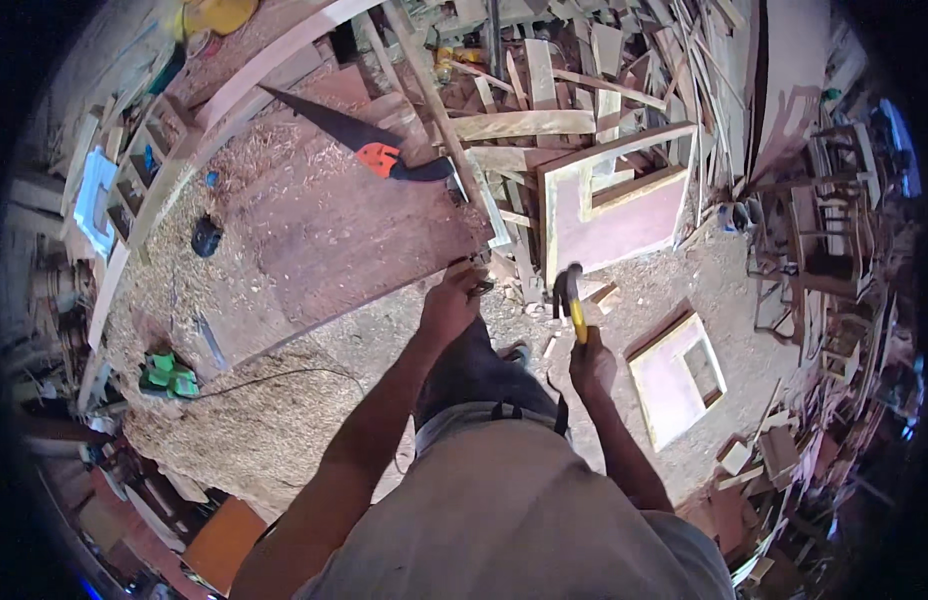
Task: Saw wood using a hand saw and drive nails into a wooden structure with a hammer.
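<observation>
My right hand (593, 369) is wrapped round the yellow handle of a claw hammer (579, 318), its dark head raised away from me. My left hand (451, 312) is at the near right corner of the reddish wooden workbench (354, 235), fingers curled. A small dark thing (481, 288) shows at its fingertips, too small to name. Across the far part of the bench lies a handsaw (329, 122) with an orange and black handle. Beyond the hammer, a wooden frame with a panel (614, 225) leans against scrap wood.
A smaller framed panel (669, 385) with a cut-out lies on the floor to my right. Wood offcuts (539, 75) pile up ahead. Shavings (254, 430) cover the left floor, near a green power tool (167, 375) with a cord. Chair frames (824, 220) stand far right.
</observation>
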A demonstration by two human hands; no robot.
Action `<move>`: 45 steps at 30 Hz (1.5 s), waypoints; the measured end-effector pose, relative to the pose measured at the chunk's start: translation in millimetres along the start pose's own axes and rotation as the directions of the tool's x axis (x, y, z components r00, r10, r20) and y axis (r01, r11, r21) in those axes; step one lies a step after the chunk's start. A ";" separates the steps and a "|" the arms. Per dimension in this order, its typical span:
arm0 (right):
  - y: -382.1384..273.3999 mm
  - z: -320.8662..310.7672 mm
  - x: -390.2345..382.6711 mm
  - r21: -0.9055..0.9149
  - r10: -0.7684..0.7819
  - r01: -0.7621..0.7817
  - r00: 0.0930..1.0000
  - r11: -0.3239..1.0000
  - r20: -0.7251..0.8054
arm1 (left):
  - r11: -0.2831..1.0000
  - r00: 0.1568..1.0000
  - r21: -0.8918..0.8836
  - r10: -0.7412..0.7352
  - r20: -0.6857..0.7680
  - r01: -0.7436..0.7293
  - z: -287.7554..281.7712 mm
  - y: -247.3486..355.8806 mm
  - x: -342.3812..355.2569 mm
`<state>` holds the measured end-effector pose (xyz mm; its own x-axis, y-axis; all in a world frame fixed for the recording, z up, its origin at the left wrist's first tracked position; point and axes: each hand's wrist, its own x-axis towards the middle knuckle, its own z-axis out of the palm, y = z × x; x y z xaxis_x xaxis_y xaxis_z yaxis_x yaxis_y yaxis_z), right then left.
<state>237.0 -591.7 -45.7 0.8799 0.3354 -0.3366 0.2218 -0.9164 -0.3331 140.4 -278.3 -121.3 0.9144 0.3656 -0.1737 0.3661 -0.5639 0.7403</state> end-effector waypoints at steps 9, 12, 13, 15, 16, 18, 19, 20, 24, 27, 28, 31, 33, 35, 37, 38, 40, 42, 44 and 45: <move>91.5 21.6 -105.1 -0.097 0.105 -0.094 0.987 0.991 0.119 | 0.957 0.932 0.041 0.290 -0.215 -0.288 35.2 -19.6 -16.4; 99.9 22.1 -136.4 -0.089 0.067 -0.056 0.990 0.994 0.125 | 0.887 0.911 0.344 0.379 -0.160 -0.308 26.0 -4.9 -21.7; 101.1 22.1 -143.8 -0.072 0.081 -0.073 0.989 0.995 0.124 | 0.857 0.896 0.398 0.415 -0.156 -0.327 23.5 -3.0 -21.7; 102.6 20.6 -152.7 -0.106 0.103 -0.087 0.982 0.991 0.155 | 0.796 0.892 0.476 0.449 -0.048 -0.375 22.2 -5.2 -21.5; 103.5 19.0 -154.5 -0.125 0.118 -0.098 0.980 0.987 0.163 | 0.746 0.856 0.525 0.513 -0.061 -0.410 25.2 -7.5 -22.9; 106.0 15.3 -156.5 -0.137 0.091 -0.069 0.983 0.988 0.162 | 0.688 0.844 0.604 0.535 -0.045 -0.403 35.3 -15.3 -26.1; 107.3 13.5 -156.4 -0.136 0.083 -0.060 0.983 0.989 0.166 | 0.594 0.806 0.704 0.589 -0.051 -0.389 43.6 -17.7 -37.5; 110.0 10.4 -157.9 -0.146 0.076 -0.051 0.982 0.988 0.173 | 0.505 0.850 0.765 0.516 0.104 -0.400 52.0 -20.1 -46.3; 124.2 4.5 -165.8 -0.129 0.097 -0.082 0.988 0.988 0.117 | 0.029 0.827 0.951 0.502 0.252 -0.308 61.0 -36.6 -51.9; 138.0 7.6 -174.1 -0.034 0.150 -0.147 0.982 0.988 0.111 | 0.658 0.897 0.641 0.426 0.117 -0.396 55.9 -32.7 -73.5; 143.2 9.5 -179.0 0.007 0.137 -0.139 0.986 0.990 0.099 | 0.814 0.934 0.475 0.354 0.052 -0.335 53.8 -27.4 -82.4; 157.2 19.7 -185.1 0.111 0.240 -0.254 0.962 0.961 0.130 | 0.989 0.993 -0.103 -0.103 0.055 0.108 45.0 -9.6 -102.7; 166.4 24.7 -186.5 0.096 0.268 -0.282 0.954 0.955 0.135 | 0.820 0.961 -0.545 -0.262 -0.084 0.175 31.8 -2.5 -106.0; 175.1 27.0 -185.2 0.131 0.202 -0.217 0.972 0.967 0.120 | 0.372 0.896 -0.917 -0.442 -0.040 0.143 15.5 2.3 -105.0; 182.1 27.5 -179.9 0.174 0.195 -0.213 0.974 0.961 0.114 | 0.508 0.896 -0.837 -0.441 -0.051 0.203 -12.9 -1.7 -98.4; 184.3 27.6 -175.7 0.187 0.213 -0.235 0.968 0.954 0.129 | 0.605 0.899 -0.763 -0.431 -0.075 0.226 -26.1 -3.2 -96.0; 187.0 27.6 -163.3 0.201 0.136 -0.155 0.985 0.967 0.106 | 0.696 0.931 -0.695 -0.348 -0.109 0.179 -48.0 -6.0 -82.7; 187.4 30.5 -145.9 0.199 0.099 -0.115 0.991 0.973 0.088 | 0.797 0.946 -0.580 -0.296 -0.132 0.168 -57.3 -6.8 -67.7; 184.8 36.4 -124.0 0.201 0.057 -0.067 0.997 0.977 0.052 | 0.891 0.960 -0.429 -0.236 -0.150 0.152 -62.3 -10.3 -50.4; 183.4 39.5 -112.4 0.251 -0.027 0.028 1.000 0.968 -0.005 | 0.789 0.974 -0.597 -0.221 -0.052 0.147 -61.8 -11.6 -34.1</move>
<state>162.1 -788.8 -103.7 0.8754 0.3593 -0.3234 0.1336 -0.8227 -0.5525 94.3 -238.5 -83.8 0.8005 0.5194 -0.2991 0.3203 0.0511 0.9459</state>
